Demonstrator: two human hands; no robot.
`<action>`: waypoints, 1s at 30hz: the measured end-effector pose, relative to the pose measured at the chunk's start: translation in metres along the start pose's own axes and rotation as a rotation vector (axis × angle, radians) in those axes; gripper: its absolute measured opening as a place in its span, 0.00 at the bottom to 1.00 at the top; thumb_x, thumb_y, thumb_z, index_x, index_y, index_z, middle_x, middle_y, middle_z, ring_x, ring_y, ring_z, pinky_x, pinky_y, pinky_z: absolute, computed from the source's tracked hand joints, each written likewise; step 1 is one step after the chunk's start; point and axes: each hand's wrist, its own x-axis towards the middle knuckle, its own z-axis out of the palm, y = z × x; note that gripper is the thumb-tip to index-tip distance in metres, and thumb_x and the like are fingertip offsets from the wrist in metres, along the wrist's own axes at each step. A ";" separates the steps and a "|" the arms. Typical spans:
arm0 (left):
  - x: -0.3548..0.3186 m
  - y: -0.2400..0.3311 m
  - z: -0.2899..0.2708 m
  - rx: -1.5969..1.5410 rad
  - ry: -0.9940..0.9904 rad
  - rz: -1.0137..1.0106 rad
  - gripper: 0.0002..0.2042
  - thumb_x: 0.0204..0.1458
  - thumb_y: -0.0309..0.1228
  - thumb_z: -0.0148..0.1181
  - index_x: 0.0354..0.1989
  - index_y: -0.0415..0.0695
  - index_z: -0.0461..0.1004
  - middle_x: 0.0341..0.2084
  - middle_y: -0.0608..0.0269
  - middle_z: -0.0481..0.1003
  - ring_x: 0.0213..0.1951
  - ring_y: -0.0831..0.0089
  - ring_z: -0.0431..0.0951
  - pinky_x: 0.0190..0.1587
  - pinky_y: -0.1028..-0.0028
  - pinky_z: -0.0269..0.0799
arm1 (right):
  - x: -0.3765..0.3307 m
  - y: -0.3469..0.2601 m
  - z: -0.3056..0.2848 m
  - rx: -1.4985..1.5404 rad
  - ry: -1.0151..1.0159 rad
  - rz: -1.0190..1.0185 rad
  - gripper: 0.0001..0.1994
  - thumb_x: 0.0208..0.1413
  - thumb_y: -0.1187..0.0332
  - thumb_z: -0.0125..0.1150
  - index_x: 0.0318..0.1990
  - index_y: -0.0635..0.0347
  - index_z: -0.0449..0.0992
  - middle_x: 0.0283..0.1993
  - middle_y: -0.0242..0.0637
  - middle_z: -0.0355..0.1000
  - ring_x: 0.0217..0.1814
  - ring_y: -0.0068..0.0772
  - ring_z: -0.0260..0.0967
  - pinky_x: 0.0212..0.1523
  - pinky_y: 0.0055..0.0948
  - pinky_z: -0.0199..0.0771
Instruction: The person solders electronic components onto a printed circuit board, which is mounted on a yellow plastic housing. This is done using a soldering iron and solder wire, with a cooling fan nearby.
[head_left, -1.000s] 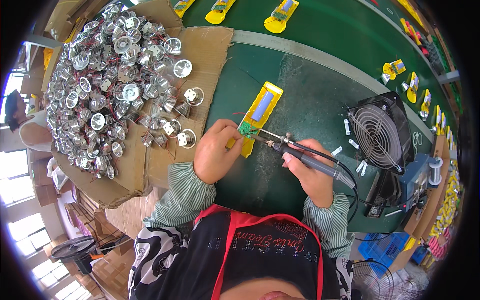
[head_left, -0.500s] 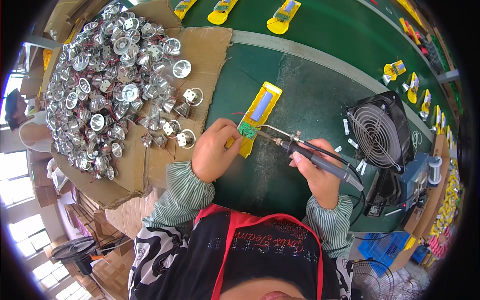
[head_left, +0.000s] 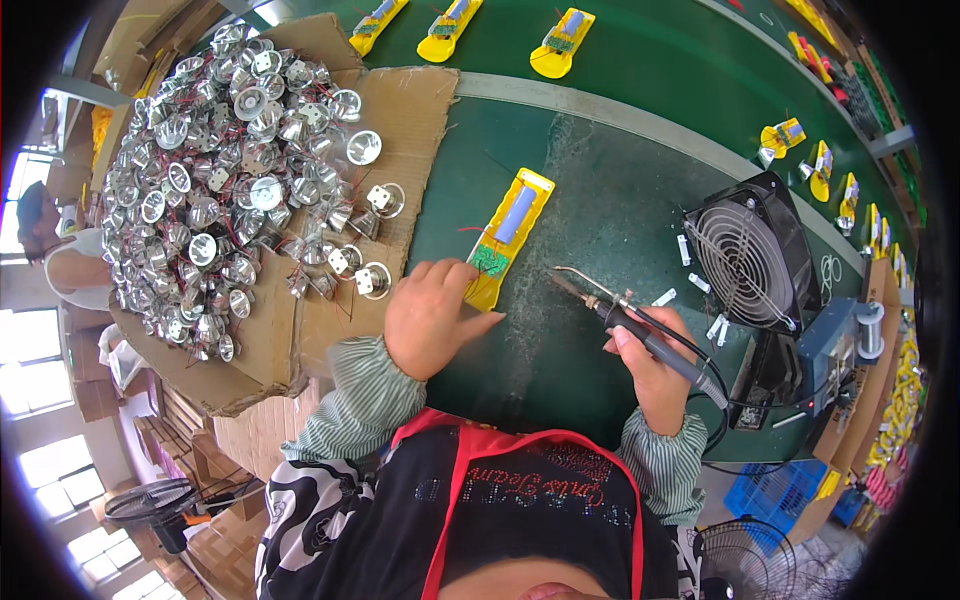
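Gripping a grey-handled soldering iron (head_left: 660, 349), the right hand (head_left: 655, 385) in the head view holds its tip (head_left: 572, 287) apart from the green circuit board (head_left: 488, 261) in a long yellow plastic casing (head_left: 485, 293), which lies on the green tabletop (head_left: 590, 200) beside the spread left hand (head_left: 428, 315)

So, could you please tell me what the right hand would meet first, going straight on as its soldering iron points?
Probably the yellow case; the soldering iron in the right hand points toward the case's right edge, near the green board, though depth is hard to judge.
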 end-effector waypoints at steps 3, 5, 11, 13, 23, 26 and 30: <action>0.007 0.008 0.003 0.032 -0.070 -0.056 0.19 0.44 0.34 0.66 0.41 0.38 0.69 0.37 0.53 0.71 0.35 0.57 0.75 0.37 0.66 0.72 | -0.004 0.001 -0.007 0.012 0.011 -0.006 0.09 0.50 0.77 0.62 0.38 0.69 0.71 0.30 0.39 0.74 0.29 0.23 0.73 0.31 0.20 0.72; 0.022 0.015 0.002 -0.122 0.007 -0.102 0.20 0.43 0.35 0.66 0.42 0.38 0.69 0.38 0.53 0.71 0.34 0.57 0.76 0.35 0.66 0.73 | -0.007 0.002 -0.012 0.044 0.041 0.031 0.09 0.50 0.77 0.61 0.39 0.70 0.71 0.31 0.39 0.74 0.30 0.24 0.73 0.32 0.21 0.73; 0.134 0.034 0.039 -0.248 0.009 0.065 0.21 0.46 0.37 0.65 0.46 0.38 0.70 0.40 0.52 0.71 0.37 0.60 0.77 0.41 0.70 0.72 | -0.015 0.009 -0.031 0.053 0.108 0.010 0.10 0.50 0.77 0.62 0.39 0.70 0.71 0.31 0.38 0.74 0.30 0.24 0.73 0.32 0.21 0.73; 0.186 0.041 0.070 -0.332 0.004 0.100 0.23 0.47 0.38 0.64 0.49 0.39 0.69 0.42 0.51 0.71 0.43 0.58 0.75 0.46 0.68 0.70 | -0.016 0.011 -0.034 0.068 0.146 0.041 0.10 0.50 0.77 0.62 0.39 0.70 0.71 0.31 0.37 0.73 0.29 0.24 0.72 0.33 0.21 0.73; 0.323 0.041 0.091 -0.041 0.197 0.182 0.25 0.50 0.33 0.58 0.58 0.48 0.63 0.57 0.54 0.63 0.57 0.52 0.65 0.58 0.59 0.62 | -0.008 0.018 -0.047 0.065 0.191 0.063 0.09 0.50 0.78 0.60 0.38 0.71 0.70 0.31 0.41 0.74 0.30 0.26 0.74 0.33 0.23 0.76; 0.311 0.043 0.062 0.361 0.071 -0.167 0.32 0.49 0.36 0.60 0.64 0.56 0.55 0.60 0.51 0.58 0.57 0.51 0.66 0.53 0.45 0.63 | -0.006 0.022 -0.048 0.079 0.186 0.067 0.10 0.48 0.76 0.63 0.38 0.70 0.72 0.29 0.38 0.75 0.29 0.24 0.74 0.32 0.21 0.74; 0.311 0.010 0.061 0.168 -0.020 -0.151 0.36 0.49 0.34 0.60 0.66 0.54 0.49 0.59 0.43 0.57 0.53 0.45 0.69 0.54 0.54 0.67 | -0.007 0.017 -0.045 0.079 0.204 0.073 0.09 0.48 0.76 0.63 0.37 0.70 0.73 0.29 0.37 0.75 0.29 0.24 0.74 0.32 0.21 0.74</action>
